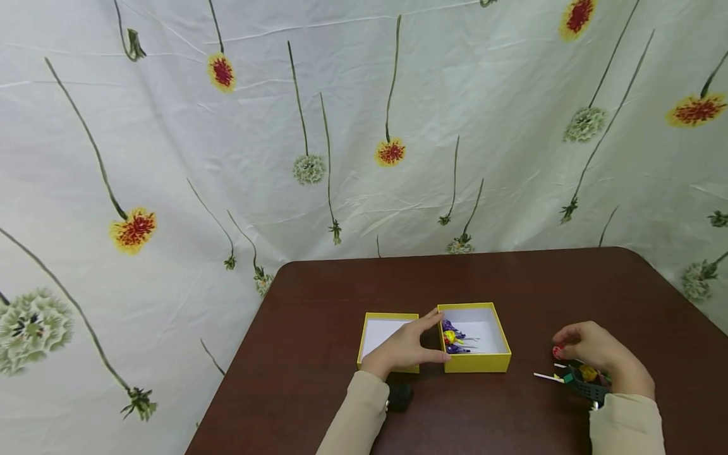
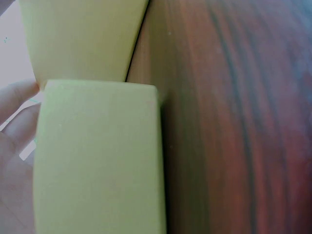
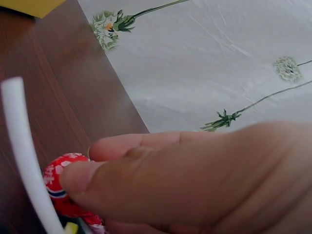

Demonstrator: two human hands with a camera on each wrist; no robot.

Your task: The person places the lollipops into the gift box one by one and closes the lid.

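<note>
My right hand (image 1: pixel 603 354) pinches a red-wrapped lollipop (image 3: pixel 66 178) between thumb and fingers, its candy end showing in the right wrist view. Below that hand lies a small dark basket (image 1: pixel 587 388) with colourful lollipops in it, partly hidden by the hand and wrist. My left hand (image 1: pixel 405 346) rests against the left side of an open yellow box (image 1: pixel 478 363), thumb at the near corner and fingers toward the far one. Inside the box, along its left side, lie several lollipops (image 1: pixel 452 337) in purple and yellow wrappers.
A second, shallower yellow box part (image 1: pixel 390 321) with a white inside stands left of the box, partly under my left hand. A white stick (image 1: pixel 548 377) juts from the basket's left. Behind the brown table (image 1: pixel 318 297) hangs a flowered white cloth (image 1: pixel 352 76).
</note>
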